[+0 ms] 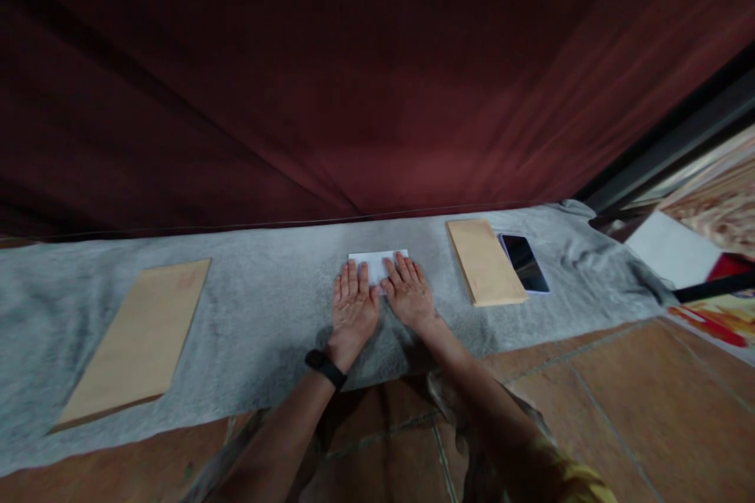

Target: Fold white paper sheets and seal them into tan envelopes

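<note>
A small white sheet of paper lies on the grey cloth in front of me. My left hand rests flat on its left side, fingers stretched forward, a black band on the wrist. On the right side of the paper my right hand lies flat too, palm down, with its fingers a little spread. Both hands cover much of the sheet, so its lower part is mostly hidden. Neither hand grips anything.
A stack of brown envelopes lies to the right, with a phone beside it. At the left is a large brown envelope. The grey cloth ends at a dark red curtain. Tiles show below.
</note>
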Demonstrator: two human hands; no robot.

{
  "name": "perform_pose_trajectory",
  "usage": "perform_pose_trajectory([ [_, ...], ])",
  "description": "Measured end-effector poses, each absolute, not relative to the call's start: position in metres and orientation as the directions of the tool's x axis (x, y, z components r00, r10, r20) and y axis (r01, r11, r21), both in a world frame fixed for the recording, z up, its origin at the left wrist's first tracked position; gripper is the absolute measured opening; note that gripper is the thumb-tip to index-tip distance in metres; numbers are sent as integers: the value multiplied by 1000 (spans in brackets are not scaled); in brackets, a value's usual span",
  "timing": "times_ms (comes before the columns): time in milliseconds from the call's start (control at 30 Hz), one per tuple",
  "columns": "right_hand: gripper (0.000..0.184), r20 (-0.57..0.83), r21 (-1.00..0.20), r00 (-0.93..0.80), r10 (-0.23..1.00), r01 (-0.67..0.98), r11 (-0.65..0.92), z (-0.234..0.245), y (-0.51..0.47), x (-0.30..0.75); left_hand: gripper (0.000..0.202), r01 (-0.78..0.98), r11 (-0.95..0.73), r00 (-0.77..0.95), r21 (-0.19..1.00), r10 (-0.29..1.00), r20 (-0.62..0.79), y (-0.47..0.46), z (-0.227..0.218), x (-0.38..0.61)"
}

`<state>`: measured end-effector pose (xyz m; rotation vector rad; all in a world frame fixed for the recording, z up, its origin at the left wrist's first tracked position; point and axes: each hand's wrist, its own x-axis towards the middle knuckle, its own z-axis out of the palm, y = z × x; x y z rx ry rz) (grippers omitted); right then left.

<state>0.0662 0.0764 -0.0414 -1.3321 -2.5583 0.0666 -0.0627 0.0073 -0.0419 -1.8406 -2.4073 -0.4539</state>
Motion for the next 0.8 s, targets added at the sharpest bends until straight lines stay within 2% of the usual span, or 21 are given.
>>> perform_pose_trajectory([
  [233,61,217,-160,-471,855,847,507,-43,76,72,62,949,281,-307,146,928,213,9,-42,-77],
  [467,64,187,-167,-475,860,847,504,-41,78,84,60,956,266,-288,124,931,226,9,-35,-81],
  [567,65,171,-171,-478,862,847,504,-40,78,85,58,990,94,-118,109,964,240,8,-30,-80],
  [667,64,164,-175,-478,863,847,502,-39,79,85,53,988,-109,87,109,978,188,8,-27,-79],
  [800,60,152,-167,-488,860,845,509,-37,83,91,47,985,-145,135,93,985,111,10,-22,-81],
])
